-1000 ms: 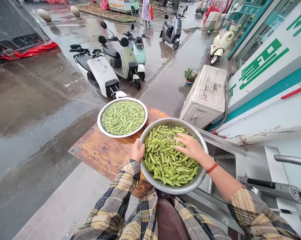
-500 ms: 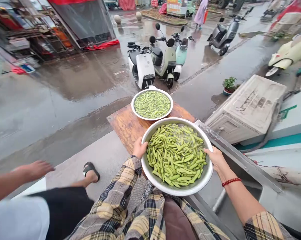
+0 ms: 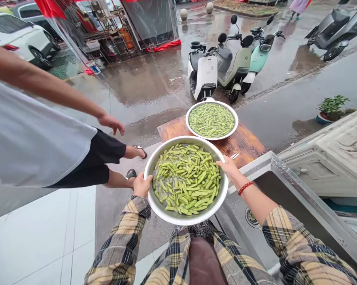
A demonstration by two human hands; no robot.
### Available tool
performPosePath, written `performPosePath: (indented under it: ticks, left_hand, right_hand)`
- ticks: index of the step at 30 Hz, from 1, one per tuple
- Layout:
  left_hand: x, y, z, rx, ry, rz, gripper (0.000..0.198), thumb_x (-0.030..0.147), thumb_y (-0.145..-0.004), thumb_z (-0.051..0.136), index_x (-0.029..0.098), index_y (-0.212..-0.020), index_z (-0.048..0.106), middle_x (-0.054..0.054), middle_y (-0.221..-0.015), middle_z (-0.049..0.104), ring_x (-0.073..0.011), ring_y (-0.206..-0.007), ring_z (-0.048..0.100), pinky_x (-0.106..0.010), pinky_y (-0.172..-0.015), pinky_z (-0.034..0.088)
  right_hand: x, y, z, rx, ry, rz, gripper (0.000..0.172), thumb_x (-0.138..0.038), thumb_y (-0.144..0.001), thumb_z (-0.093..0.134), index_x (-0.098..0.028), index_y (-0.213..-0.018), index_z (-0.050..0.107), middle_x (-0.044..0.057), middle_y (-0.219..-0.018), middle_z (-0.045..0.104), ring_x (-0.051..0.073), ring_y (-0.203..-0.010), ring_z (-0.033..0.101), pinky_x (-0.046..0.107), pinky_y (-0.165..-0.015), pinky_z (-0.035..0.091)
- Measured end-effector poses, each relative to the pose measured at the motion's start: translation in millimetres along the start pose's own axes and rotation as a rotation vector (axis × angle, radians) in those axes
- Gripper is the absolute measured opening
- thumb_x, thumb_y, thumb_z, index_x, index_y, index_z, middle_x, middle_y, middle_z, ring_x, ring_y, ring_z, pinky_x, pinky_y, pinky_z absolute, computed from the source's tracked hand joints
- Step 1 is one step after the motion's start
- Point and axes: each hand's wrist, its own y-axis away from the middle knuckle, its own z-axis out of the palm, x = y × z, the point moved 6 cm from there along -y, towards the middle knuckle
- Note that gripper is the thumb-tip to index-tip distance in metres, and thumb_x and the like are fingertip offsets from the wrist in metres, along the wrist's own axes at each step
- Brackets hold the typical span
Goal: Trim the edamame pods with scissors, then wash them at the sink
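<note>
- I see the left hand (image 3: 142,185) and right hand (image 3: 229,167) gripping opposite sides of the bowl (image 3: 187,221), held near the table (image 3: 248,144).
- I judge it heavy with wet pods (image 3: 193,178), stiff, probably slippery; hold its rim (image 3: 184,139) both sides.
- A second bowl (image 3: 212,137) takes up table space; the sink (image 3: 297,182) sits right, a person (image 3: 38,138) close left.

The left hand (image 3: 142,184) and right hand (image 3: 229,167) grip opposite sides of a basin (image 3: 186,220) of green pods (image 3: 193,180).
</note>
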Motion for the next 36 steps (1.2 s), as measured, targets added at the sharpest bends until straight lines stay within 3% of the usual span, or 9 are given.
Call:
performPosePath:
  ticks: [4, 7, 15, 20, 23, 27, 30, 33, 36]
  left_hand:
    - [-10, -27, -7.5, 0.031, -0.066, 0.012, 0.019, 0.04, -0.067, 0.058, 0.021, -0.068, 0.052, -0.002, -0.066, 0.059, -0.0207, -0.068, 0.055, -0.031, -0.065, 0.043]
    - [-19, -41, 5.7, 0.03, -0.097, 0.022, 0.02, 0.04, -0.067, 0.057, 0.022, -0.067, 0.049, -0.001, -0.065, 0.056, -0.0203, -0.068, 0.054, -0.031, -0.066, 0.044]
    - [-29, -56, 52.9, -0.06, -0.066, 0.011, 0.016, 0.036, -0.076, 0.051, 0.021, -0.077, 0.053, -0.003, -0.074, 0.059, -0.0216, -0.076, 0.058, -0.035, -0.075, 0.049]
    - [12, -46, 30.6, 0.022, -0.082, 0.39, 0.041, 0.029, -0.081, 0.053, 0.013, -0.119, 0.052, -0.019, -0.127, 0.053, -0.0299, -0.125, 0.047, -0.048, -0.106, 0.039]
    - [37, -41, 53.5, -0.161, -0.035, 0.524, 0.052, 0.028, -0.086, 0.05, 0.012, -0.134, 0.044, -0.02, -0.143, 0.043, -0.0287, -0.137, 0.037, -0.046, -0.115, 0.028]
    - [47, -62, 113.0, -0.36, 0.107, 0.16, 0.067, 0.047, -0.084, 0.056, 0.014, -0.141, 0.041, -0.019, -0.147, 0.044, -0.0325, -0.138, 0.038, -0.048, -0.115, 0.026]
    - [63, -76, 141.3, -0.522, 0.332, 0.015, 0.066, 0.056, -0.083, 0.056, 0.021, -0.138, 0.047, -0.012, -0.139, 0.055, -0.0283, -0.13, 0.049, -0.043, -0.111, 0.034]
    - [86, -75, 131.2, -0.67, 0.363, 0.17, 0.064, 0.051, -0.079, 0.063, 0.019, -0.134, 0.053, -0.011, -0.129, 0.063, -0.0269, -0.119, 0.058, -0.042, -0.107, 0.04]
    - [99, -48, 97.5, -0.729, 0.129, 0.536, 0.066, 0.043, -0.076, 0.066, 0.018, -0.136, 0.051, -0.014, -0.137, 0.056, -0.0287, -0.126, 0.052, -0.045, -0.111, 0.035]
  right_hand:
    - [6, -8, 30, 0.008, -0.01, 0.017, 0.038, -0.041, -0.069, 0.057, -0.016, -0.095, 0.066, 0.004, -0.077, 0.07, 0.019, -0.071, 0.061, 0.03, -0.063, 0.05]
    - [16, -14, 38, 0.042, 0.022, 0.039, 0.036, -0.042, -0.069, 0.057, -0.015, -0.092, 0.065, 0.004, -0.076, 0.068, 0.02, -0.069, 0.059, 0.03, -0.061, 0.049]
    - [13, -36, 19, 0.112, 0.254, 0.017, 0.033, -0.038, -0.069, 0.06, -0.016, -0.092, 0.068, 0.006, -0.083, 0.069, 0.024, -0.08, 0.06, 0.04, -0.078, 0.049]
    - [-38, -7, 18, 0.177, 0.444, -0.36, 0.041, -0.033, -0.087, 0.047, -0.019, -0.123, 0.059, 0.012, -0.124, 0.063, 0.026, -0.116, 0.056, 0.045, -0.103, 0.041]
    - [-45, -9, 54, -0.014, 0.494, -0.431, 0.043, -0.035, -0.092, 0.041, -0.019, -0.129, 0.057, 0.013, -0.134, 0.058, 0.024, -0.127, 0.05, 0.044, -0.111, 0.036]
    - [-22, -51, 101, -0.049, 0.442, -0.101, 0.055, -0.048, -0.093, 0.039, -0.019, -0.139, 0.048, 0.014, -0.143, 0.05, 0.029, -0.133, 0.045, 0.049, -0.111, 0.035]
    - [-26, -73, 128, -0.166, 0.391, -0.067, 0.051, -0.05, -0.093, 0.041, -0.025, -0.135, 0.054, 0.008, -0.138, 0.056, 0.026, -0.128, 0.051, 0.045, -0.108, 0.04]
    - [-53, -63, 129, -0.275, 0.446, -0.222, 0.046, -0.046, -0.09, 0.049, -0.024, -0.13, 0.058, 0.008, -0.128, 0.063, 0.025, -0.121, 0.056, 0.044, -0.106, 0.041]
    - [-77, -18, 119, -0.377, 0.563, -0.418, 0.049, -0.047, -0.089, 0.053, -0.025, -0.133, 0.055, 0.009, -0.129, 0.059, 0.026, -0.119, 0.055, 0.044, -0.104, 0.042]
